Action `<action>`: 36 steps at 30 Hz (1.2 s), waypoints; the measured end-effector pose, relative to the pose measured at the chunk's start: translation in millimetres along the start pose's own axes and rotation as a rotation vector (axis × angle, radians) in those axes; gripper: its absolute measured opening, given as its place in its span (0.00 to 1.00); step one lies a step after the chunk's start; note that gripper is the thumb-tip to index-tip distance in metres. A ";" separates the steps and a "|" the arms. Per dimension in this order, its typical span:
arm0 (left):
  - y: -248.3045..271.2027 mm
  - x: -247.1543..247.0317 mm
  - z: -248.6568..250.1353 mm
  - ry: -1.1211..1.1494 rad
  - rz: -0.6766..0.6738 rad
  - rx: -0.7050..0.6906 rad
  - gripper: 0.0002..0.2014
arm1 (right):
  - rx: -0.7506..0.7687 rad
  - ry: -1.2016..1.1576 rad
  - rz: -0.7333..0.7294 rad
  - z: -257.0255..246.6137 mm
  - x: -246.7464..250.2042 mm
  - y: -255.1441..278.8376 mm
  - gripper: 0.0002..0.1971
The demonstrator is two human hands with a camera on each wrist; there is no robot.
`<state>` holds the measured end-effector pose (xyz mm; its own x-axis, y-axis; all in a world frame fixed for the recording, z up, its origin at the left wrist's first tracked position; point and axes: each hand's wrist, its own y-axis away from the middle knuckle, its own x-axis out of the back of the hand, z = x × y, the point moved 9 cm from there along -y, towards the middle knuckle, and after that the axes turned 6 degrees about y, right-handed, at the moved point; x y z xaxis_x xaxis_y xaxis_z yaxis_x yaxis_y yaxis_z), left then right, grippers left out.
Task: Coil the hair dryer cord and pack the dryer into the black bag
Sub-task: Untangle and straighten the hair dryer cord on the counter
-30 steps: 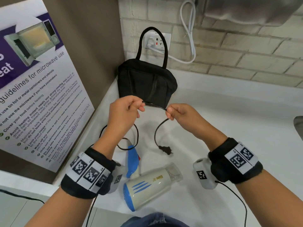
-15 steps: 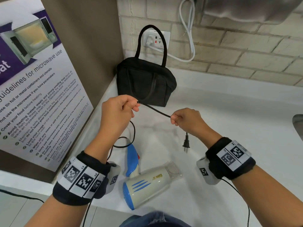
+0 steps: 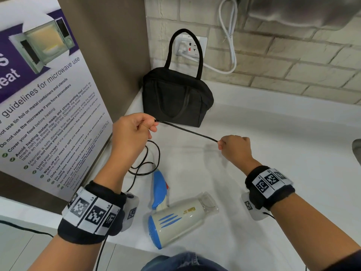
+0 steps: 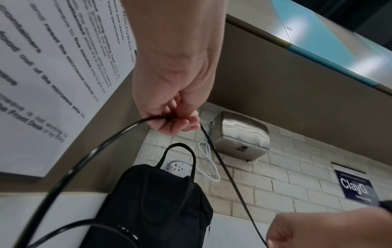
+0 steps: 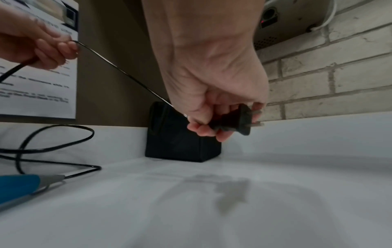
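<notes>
A cream and blue hair dryer lies on the white counter near the front edge, its blue handle pointing away from me. Its black cord runs taut between my two raised hands. My left hand pinches the cord, and slack loops lie on the counter below it. My right hand grips the cord's end with the black plug in its curled fingers. The black bag stands upright in the back corner, behind the hands.
A microwave guidelines poster covers the left wall. On the brick back wall are a socket with a white cable and a steel dispenser. A sink edge shows at the far right. The counter stretches to the right.
My hands have drawn apart, so the cord is now stretched straight between them. The plug, which dangled below my right hand, is now held inside it.
</notes>
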<state>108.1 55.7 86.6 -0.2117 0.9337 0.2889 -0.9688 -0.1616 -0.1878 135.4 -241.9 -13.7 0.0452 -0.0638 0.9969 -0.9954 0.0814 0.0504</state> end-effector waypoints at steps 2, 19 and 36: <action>-3.1 1.1 -7.9 -0.002 -0.004 0.009 0.10 | -0.023 -0.115 -0.015 8.6 -5.0 -1.9 0.13; -10.5 -34.0 -99.6 -0.195 -0.128 0.214 0.09 | -0.066 -1.445 -0.553 44.7 -12.0 27.1 0.14; -23.0 -55.5 -77.7 -0.175 -0.271 0.195 0.10 | -0.358 -0.816 -0.306 85.1 -40.6 15.3 0.07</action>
<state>152.2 32.4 1.9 0.0531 0.8850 0.4625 -0.9954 0.0100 0.0952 111.1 -322.8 -58.5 0.0923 -0.7987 0.5946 -0.8587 0.2384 0.4536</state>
